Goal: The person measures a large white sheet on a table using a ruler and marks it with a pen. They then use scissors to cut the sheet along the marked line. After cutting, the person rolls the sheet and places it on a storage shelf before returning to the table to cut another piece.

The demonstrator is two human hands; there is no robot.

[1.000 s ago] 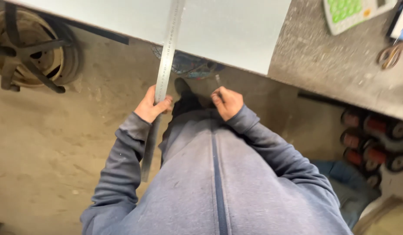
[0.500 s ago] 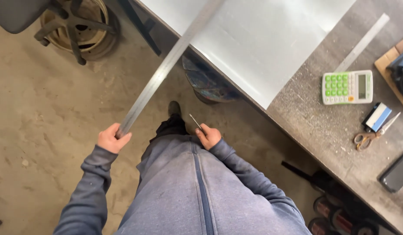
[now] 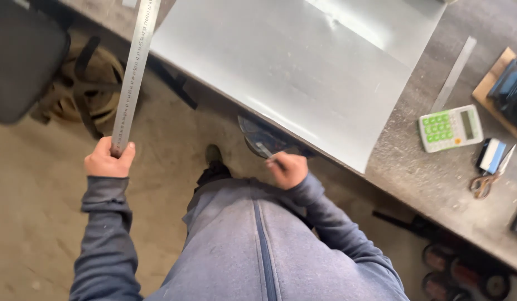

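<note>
Long steel ruler (image 3: 131,78) has swung up off the metal sheet (image 3: 292,72) on the worktop (image 3: 437,189), left hand (image 3: 108,160) fingers clamped on its lower end, right hand (image 3: 287,169) fingers pinching a scriber (image 3: 265,151), so the measuring looks done.

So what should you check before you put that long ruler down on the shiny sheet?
1. Left hand grips the ruler firmly: ok, closed around its lower end.
2. Right hand holds the scriber: ok.
3. Sheet bare where the ruler goes: ok.
4. Sheet flat on the bench: cannot tell; one corner overhangs.
5. Calculator and scissors off the sheet: ok.
</note>
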